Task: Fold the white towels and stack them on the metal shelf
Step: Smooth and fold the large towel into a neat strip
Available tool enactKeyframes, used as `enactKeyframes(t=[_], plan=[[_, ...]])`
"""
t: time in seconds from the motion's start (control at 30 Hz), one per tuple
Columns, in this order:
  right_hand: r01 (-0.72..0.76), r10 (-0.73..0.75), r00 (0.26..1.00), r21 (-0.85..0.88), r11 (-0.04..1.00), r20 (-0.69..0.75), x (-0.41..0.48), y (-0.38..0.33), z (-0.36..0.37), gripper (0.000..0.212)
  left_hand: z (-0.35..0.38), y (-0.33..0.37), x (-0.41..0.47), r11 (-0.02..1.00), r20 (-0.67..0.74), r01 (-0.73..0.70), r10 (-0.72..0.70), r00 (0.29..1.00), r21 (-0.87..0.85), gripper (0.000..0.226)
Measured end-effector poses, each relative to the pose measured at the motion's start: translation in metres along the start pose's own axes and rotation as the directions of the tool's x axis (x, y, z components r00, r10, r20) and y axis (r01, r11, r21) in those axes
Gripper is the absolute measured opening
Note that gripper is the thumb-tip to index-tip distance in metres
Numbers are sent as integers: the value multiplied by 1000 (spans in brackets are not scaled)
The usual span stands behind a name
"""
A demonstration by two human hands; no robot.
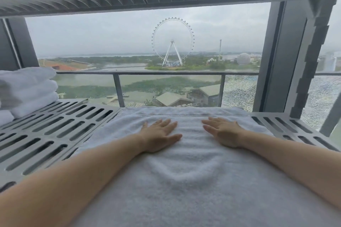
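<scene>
Head view shows a folded white terry towel point(193, 162) lying on the slotted grey metal shelf point(55, 129), under both palms. Well left of the fingers, a stack of folded white towels point(27, 88) already sits. Left hand point(158, 134) and right hand point(223, 132) press flat, fingers straight, forearms extended; stacking seems left.

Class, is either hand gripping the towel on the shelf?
No, the left hand and the right hand both lie flat on the towel.
</scene>
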State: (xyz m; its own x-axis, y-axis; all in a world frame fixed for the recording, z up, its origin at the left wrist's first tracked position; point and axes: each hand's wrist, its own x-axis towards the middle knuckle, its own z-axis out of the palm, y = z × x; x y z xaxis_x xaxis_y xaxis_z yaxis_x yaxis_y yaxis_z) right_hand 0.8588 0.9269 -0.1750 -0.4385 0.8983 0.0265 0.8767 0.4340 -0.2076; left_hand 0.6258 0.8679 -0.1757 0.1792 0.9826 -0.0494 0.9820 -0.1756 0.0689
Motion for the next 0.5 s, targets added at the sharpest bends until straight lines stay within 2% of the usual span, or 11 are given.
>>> enactKeyframes(t=[0.1, 0.13, 0.2, 0.27, 0.37, 0.5], plan=[[127, -117, 985, 65, 990, -130, -13, -15, 6, 51, 1, 8, -7, 1000, -115, -1, -1, 993, -15, 63], [174, -162, 979, 89, 981, -125, -23, -20, 13, 52, 5, 9, -15, 997, -128, -23, 13, 992, -73, 62], [224, -224, 974, 49, 973, 2, -44, -23, 24, 58, 13, 6, -35, 989, -58, -56, 49, 997, -133, 65], [190, -186, 978, -38, 981, 94, -56, -12, 22, 57, 19, -5, -55, 997, 20, -44, 45, 999, -57, 69], [83, -78, 995, -68, 994, 69, -64, 13, 7, 55, 16, -20, -69, 998, 22, 53, -52, 998, -30, 69], [179, -183, 980, 59, 982, 75, -59, -11, 2, 55, 9, -6, -60, 998, 19, 68, -67, 998, -20, 73]])
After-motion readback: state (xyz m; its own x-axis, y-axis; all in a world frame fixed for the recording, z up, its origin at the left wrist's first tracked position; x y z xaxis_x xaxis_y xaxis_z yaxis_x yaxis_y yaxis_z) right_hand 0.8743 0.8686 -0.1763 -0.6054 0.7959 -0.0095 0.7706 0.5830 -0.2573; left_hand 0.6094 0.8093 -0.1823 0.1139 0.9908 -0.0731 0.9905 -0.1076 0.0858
